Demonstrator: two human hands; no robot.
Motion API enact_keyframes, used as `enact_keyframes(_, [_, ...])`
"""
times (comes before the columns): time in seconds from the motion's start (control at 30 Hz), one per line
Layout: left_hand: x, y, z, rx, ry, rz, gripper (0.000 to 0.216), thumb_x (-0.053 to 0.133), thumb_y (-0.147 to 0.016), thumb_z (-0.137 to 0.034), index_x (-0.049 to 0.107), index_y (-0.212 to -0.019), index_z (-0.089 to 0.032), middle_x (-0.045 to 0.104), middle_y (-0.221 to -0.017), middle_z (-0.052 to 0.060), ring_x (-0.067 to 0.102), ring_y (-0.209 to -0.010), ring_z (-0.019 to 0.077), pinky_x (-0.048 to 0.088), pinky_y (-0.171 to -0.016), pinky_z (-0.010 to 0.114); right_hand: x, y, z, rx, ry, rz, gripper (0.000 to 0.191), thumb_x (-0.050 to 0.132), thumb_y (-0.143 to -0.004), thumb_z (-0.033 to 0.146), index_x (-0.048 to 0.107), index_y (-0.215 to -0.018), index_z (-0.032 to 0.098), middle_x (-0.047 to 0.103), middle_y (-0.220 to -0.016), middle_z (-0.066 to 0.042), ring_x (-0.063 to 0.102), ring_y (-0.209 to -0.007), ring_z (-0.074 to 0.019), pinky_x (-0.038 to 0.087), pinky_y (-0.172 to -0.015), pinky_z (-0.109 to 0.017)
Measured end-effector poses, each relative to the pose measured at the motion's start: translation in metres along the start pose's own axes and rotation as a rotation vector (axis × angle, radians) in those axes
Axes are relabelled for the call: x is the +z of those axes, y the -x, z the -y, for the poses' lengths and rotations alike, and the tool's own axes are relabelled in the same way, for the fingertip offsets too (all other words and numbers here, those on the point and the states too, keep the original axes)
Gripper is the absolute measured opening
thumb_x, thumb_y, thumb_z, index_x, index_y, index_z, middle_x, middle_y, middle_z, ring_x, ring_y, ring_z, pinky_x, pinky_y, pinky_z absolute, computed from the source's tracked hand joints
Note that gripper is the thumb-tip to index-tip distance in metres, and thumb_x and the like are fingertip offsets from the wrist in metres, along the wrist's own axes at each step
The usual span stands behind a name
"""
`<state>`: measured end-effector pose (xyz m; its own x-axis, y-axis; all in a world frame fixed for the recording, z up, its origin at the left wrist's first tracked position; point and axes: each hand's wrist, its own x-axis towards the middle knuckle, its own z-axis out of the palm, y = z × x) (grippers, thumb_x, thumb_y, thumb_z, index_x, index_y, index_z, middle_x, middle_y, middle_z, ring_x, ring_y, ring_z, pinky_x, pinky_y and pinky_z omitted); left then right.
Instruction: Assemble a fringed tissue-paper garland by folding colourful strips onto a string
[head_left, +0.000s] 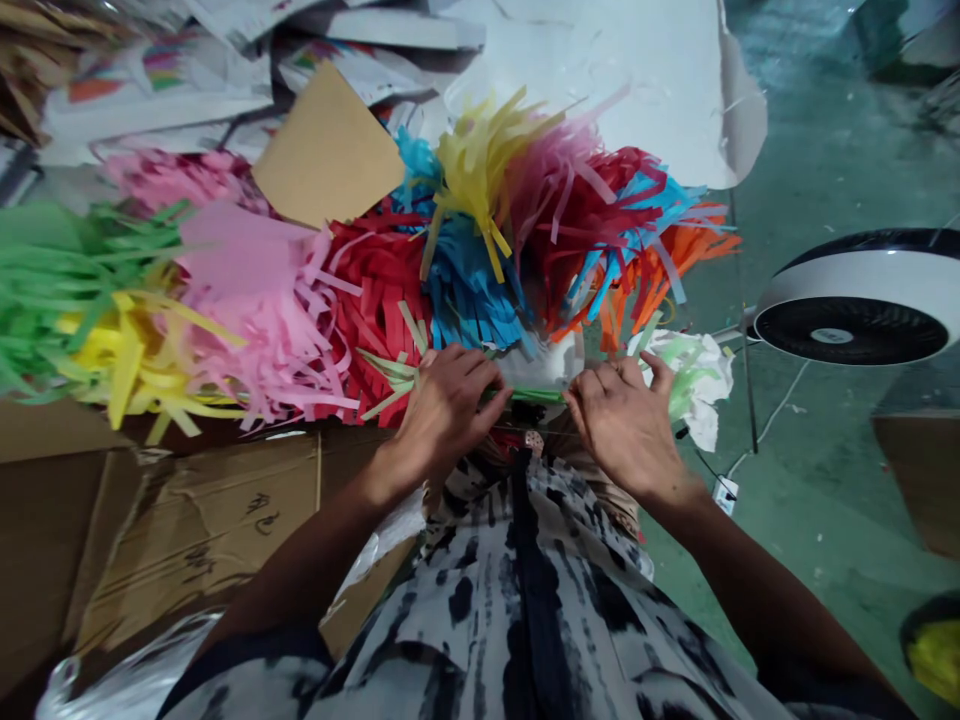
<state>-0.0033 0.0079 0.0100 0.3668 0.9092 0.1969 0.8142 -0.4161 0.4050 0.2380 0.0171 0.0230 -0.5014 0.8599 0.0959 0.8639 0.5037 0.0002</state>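
Note:
My left hand [446,405] and my right hand [626,425] are both closed on a strip of pale green fringed paper [525,393] stretched between them, just above my lap. The strip's loose green fringe sticks out past my left hand [390,375] and bunches up pale green and white past my right hand [694,375]. Right behind the hands lies a heap of cut paper fringes: blue [465,285], red [375,300], pink [262,300], yellow [480,170] and orange [660,265].
Flattened cardboard boxes [187,530] lie at the left. A brown card sheet [326,150] and white printed sheets [600,70] sit behind the heap. A white round fan [862,300] stands on the green floor at the right, its cable [772,420] trailing.

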Motion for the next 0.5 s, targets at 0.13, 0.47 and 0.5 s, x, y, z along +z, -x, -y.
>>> enact_keyframes(0.13, [-0.003, -0.003, 0.004, 0.0, -0.017, 0.016, 0.022, 0.062, -0.102, -0.034, 0.068, -0.087, -0.019, 0.07, -0.087, 0.005, 0.06, -0.088, 0.0232, 0.041, -0.082, 0.038, -0.002, 0.0, 0.002, 0.015, 0.026, -0.014, 0.025, 0.053, -0.106, 0.032, 0.07, -0.092, 0.02, 0.076, -0.098, -0.011, 0.059, -0.107, -0.0333, 0.026, -0.113, -0.059])
enact_keyframes(0.47, [0.01, 0.001, -0.006, 0.349, -0.098, -0.179, 0.015, 0.069, -0.1, -0.028, 0.074, -0.113, -0.028, 0.079, -0.105, 0.0, 0.065, -0.106, 0.0233, 0.037, -0.114, 0.051, 0.019, 0.021, 0.007, -0.22, -0.076, -0.427, 0.019, 0.06, -0.103, 0.016, 0.072, -0.115, 0.025, 0.081, -0.103, 0.005, 0.061, -0.109, -0.02, 0.025, -0.12, -0.049])
enact_keyframes(0.5, [0.009, 0.004, -0.004, 0.383, -0.1, -0.17, 0.016, 0.069, -0.099, -0.028, 0.074, -0.114, -0.027, 0.079, -0.104, 0.0, 0.066, -0.106, 0.0231, 0.037, -0.117, 0.052, 0.02, 0.023, 0.006, -0.212, -0.074, -0.417, 0.02, 0.061, -0.103, 0.017, 0.072, -0.117, 0.025, 0.081, -0.105, 0.004, 0.061, -0.11, -0.0205, 0.025, -0.12, -0.049])
